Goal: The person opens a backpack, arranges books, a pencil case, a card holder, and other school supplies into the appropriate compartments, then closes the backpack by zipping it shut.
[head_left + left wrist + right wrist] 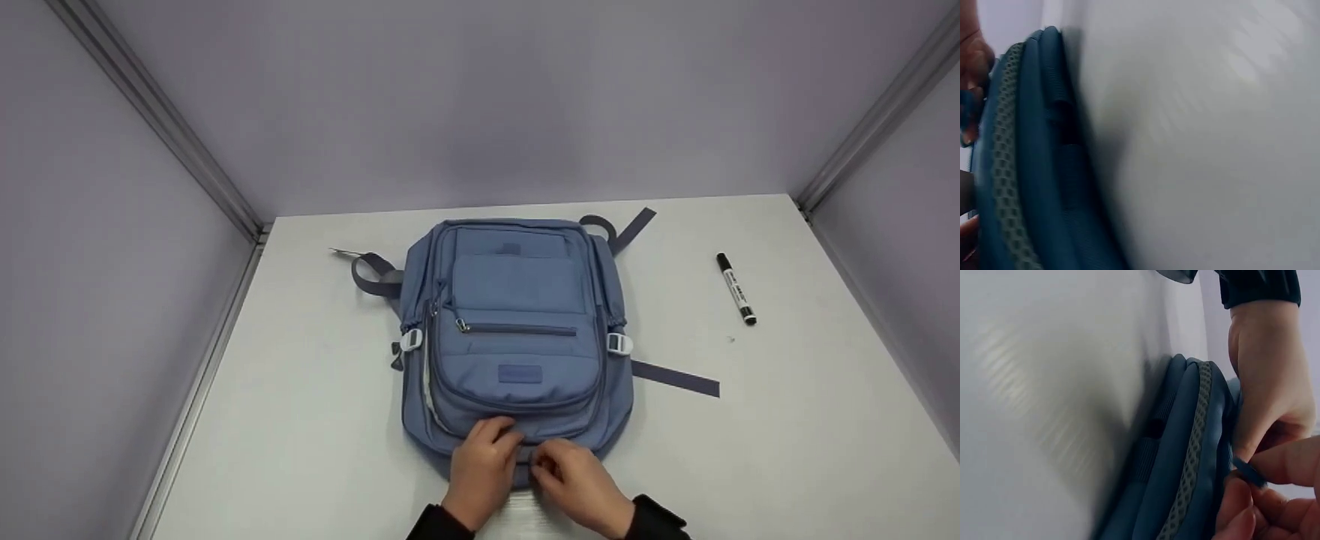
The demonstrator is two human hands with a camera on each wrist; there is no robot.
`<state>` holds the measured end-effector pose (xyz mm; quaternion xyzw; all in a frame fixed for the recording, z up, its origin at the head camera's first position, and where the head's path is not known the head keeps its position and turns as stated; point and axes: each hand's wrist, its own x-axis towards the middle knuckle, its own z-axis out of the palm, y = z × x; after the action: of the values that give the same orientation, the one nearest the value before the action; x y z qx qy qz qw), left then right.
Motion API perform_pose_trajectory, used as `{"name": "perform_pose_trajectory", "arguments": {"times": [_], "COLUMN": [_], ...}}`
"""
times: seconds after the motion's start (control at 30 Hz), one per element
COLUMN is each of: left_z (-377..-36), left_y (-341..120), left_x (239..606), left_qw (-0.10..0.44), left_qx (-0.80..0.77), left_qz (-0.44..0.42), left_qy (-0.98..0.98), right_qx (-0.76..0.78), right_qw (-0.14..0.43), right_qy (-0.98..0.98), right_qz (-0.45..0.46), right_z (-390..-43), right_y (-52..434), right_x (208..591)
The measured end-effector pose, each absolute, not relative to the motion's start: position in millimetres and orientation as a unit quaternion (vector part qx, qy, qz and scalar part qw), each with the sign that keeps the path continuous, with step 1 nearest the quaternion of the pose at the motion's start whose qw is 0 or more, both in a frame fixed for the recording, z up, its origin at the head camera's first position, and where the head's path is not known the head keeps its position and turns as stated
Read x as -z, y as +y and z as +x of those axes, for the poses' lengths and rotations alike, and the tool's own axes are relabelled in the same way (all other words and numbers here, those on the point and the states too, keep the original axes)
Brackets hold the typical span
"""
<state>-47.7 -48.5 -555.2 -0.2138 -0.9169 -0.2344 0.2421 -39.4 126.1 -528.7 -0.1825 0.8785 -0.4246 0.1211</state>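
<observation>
A blue backpack (517,285) lies front up on the white table, its near end toward the person. My left hand (482,469) grips the near end of the backpack with bent fingers, its fingertips over the front pocket's lower edge. Beside it, my right hand (579,480) pinches a narrow blue strip (1249,473) between thumb and fingers. The strip stands out from the bag's end, close to the left thumb. Along the bag's side runs a mesh band (1005,146), seen in the left wrist view. The left fingertips are mostly hidden there.
A black-and-white marker (736,289) lies to the right of the bag. Loose dark straps spread over the table: one strap (675,379) to the right, a looped strap (371,277) to the left. White side buckles (619,343) flank the bag. Grey panels (510,105) enclose the table (300,420).
</observation>
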Motion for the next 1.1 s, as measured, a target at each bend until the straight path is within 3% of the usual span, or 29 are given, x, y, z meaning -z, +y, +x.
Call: {"name": "perform_pose_trajectory", "arguments": {"times": [0.1, 0.17, 0.4, 0.47, 0.8, 1.1], "left_z": [-42.8, -40.0, -35.1, -34.3, -30.0, -27.7], "left_y": [-46.1, -43.5, -35.8, -34.3, -32.2, -34.9], "left_x": [548.3, 545.9, 552.0, 553.9, 551.4, 547.1], "left_qw": [0.22, 0.205, 0.248, 0.258, 0.229, 0.213], "left_qx": [0.231, 0.227, 0.173, 0.155, 0.11, 0.246], "left_qz": [-0.232, -0.246, -0.28, -0.288, -0.327, -0.32], "left_qy": [-0.919, -0.92, -0.911, -0.909, -0.91, -0.89], "right_qx": [0.456, 0.471, 0.41, 0.387, 0.299, 0.256], "right_qw": [0.14, 0.12, -0.121, -0.148, -0.153, -0.214], "right_qy": [0.859, 0.853, 0.882, 0.89, 0.915, 0.9], "right_qz": [-0.185, -0.187, -0.199, -0.19, -0.224, -0.279], "right_z": [-37.7, -35.8, -39.1, -42.9, -49.7, -57.1], "right_y": [136.9, 143.9, 160.3, 164.1, 161.8, 147.9], "right_x": [528.2, 528.1, 534.0, 534.8, 533.4, 536.9]}}
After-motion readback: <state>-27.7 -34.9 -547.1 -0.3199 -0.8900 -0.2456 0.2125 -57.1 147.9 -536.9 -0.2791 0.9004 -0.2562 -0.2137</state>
